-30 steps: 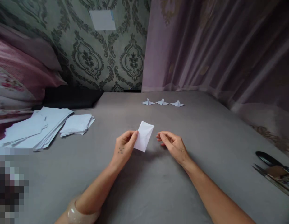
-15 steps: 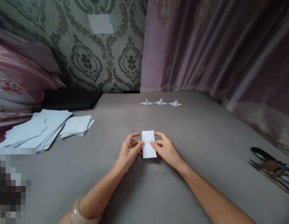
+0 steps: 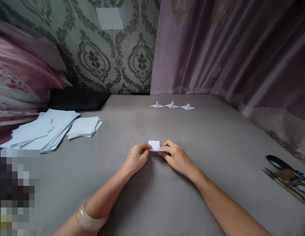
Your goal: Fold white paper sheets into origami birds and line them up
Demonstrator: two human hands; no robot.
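- Half a second ago your folded paper (image 3: 154,145) shows its full tall face to the camera; now it's a short, squat shape with a wide edge on your side, and your fingers have shifted over that edge. Folded away or just tipped back? Can't tell from this angle.

- So where is it exactly, and have you got it with both hands?

- Yep, both. It's right between them, over the middle of the grey worktop (image 3: 154,203), though whether it touches the cloth isn't clear. Your left hand (image 3: 136,157) pinches one end of the near edge, and your right hand (image 3: 177,159) pinches the other end, with one finger arched up behind. Thumbs are mostly hidden.

- How's it gonna handle, you reckon?

- Super light, I'd guess, so your grip only needs to be gentle. Single layers should be floppy, but stacked ones probably feel stiffer and want to spring open. Might slide a bit under dry fingertips too. It won't shatter, lol, but a stray crease likely stays for good.

- Best place to hold it, then?

- Pretty much where you are: flat pads at both ends of that near edge. I'd keep pressure off the middle and the far corners, since those probably bend easiest.
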